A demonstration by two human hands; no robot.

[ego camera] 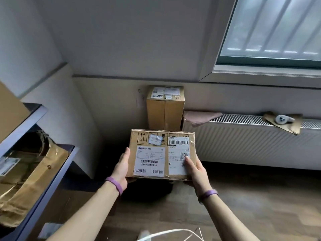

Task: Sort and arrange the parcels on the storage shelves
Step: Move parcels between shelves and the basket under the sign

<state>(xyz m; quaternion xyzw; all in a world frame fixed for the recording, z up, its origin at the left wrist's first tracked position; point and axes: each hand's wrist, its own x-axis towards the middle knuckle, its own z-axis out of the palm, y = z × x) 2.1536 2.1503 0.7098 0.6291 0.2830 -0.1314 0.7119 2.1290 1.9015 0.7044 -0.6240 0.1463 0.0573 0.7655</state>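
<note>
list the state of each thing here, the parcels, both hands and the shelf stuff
held parcel: closed, level, in the air
left hand: grips its left edge
right hand: grips its right edge, thumb on top
tall box: closed, standing upright
brown parcel: crumpled, lying on the shelf

My fingers are out of sight beneath the parcel [162,153]; of my left hand [121,168] at seven o'clock and my right hand [196,171] at five, only thumbs and backs show. The small print on its labels [149,161] is too fine to read. The parcel covers the foot of the tall box [165,110] at twelve o'clock. At nine o'clock the shelves [26,126] and a crumpled brown bag [29,185] run off the left edge. The window [278,26] at two o'clock is cut by the top and right edges, and the radiator [260,146] leaves at three. I cannot tell what the grey-white object [282,119] on it is. At six o'clock a blurred white cord [173,232] runs off the bottom edge.
</note>
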